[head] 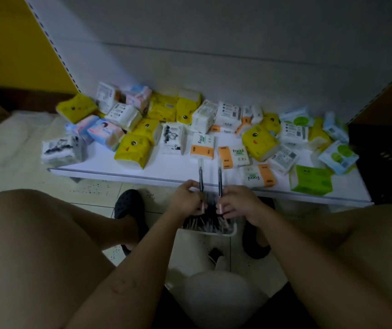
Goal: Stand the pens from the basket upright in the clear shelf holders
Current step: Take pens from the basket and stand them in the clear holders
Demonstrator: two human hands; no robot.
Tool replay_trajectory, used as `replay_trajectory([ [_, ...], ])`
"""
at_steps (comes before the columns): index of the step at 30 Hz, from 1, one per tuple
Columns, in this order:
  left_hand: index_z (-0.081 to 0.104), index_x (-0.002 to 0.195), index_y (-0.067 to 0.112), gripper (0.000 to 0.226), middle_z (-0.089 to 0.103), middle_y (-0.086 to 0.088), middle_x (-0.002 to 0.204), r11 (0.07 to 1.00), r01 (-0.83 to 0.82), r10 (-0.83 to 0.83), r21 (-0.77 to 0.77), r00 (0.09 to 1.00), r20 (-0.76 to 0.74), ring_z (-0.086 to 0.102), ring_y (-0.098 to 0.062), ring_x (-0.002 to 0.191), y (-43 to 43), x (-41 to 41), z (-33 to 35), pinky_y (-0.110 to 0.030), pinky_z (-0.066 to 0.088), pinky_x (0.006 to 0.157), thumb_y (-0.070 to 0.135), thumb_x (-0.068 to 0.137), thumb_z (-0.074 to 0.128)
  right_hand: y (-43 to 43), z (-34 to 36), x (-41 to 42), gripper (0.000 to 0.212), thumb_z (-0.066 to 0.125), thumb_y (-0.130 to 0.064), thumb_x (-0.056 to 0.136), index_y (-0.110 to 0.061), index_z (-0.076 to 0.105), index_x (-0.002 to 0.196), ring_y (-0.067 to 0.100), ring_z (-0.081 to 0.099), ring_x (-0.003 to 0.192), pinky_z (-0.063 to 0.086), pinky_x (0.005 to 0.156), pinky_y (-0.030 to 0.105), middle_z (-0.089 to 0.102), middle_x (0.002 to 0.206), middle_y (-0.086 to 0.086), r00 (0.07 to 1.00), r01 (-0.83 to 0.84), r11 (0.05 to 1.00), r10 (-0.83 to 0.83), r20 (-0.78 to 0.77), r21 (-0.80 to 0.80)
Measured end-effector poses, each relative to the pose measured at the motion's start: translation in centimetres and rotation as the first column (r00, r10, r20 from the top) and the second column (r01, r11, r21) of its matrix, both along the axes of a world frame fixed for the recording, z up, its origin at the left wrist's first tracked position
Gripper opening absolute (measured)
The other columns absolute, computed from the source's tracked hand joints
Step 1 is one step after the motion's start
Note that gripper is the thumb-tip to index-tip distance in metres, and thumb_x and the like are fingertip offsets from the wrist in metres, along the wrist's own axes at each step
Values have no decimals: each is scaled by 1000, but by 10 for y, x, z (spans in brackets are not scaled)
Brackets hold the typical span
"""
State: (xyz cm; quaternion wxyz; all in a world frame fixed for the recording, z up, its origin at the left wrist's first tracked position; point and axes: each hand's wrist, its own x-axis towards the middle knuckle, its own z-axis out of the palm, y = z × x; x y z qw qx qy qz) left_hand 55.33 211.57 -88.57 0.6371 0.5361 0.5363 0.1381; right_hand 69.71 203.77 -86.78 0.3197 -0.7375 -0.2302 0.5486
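Pinches a pen in the left hand and a second pen in the right hand, directly above the basket of pens on the floor. Holds both near upright and parallel, tops toward the shelf just ahead. Sees no clear holder among the tissue packs, so cannot judge the nearer hand.

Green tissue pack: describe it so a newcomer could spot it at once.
On the low white shelf, follow the front edge towards its right end. The green pack lies there, solid lime, unlike the white-and-orange Facial pack left of it and the pale blue pack behind.
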Motion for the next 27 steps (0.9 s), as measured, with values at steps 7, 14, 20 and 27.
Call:
replay_trajectory([
  [7,52,84,11,11,59,-11,77,967,-67,32,244,989,145,60,-29,73,4,-13,79,-45,58,67,6,90,60,14,66,-15,10,70,-13,87,-4,68,93,23,65,78,54,63,32,69,87,12,984,-52,951,-2,177,305],
  [14,54,80,17,19,56,-4,78,849,-97,-35,520,971,238,62,-32,75,22,-23,174,-48,58,71,2,85,66,35,153,-30,8,69,-5,79,-13,66,82,28,61,70,56,65,44,62,70,14,926,-174,824,-49,374,539],
  [20,64,93,23,28,61,-7,82,727,-130,-116,674,945,307,64,-25,73,29,-34,255,-38,59,66,-3,85,64,51,236,-39,25,72,-7,75,-27,57,76,26,60,67,53,71,47,58,63,-2,837,-332,705,-86,540,627],
  [27,62,104,7,19,61,-8,85,641,-217,-126,736,917,379,63,-20,72,41,-52,341,-36,58,65,-3,88,62,68,324,-49,8,66,-24,90,-27,62,84,20,68,77,56,76,50,69,79,0,797,-428,568,-129,590,703],
])
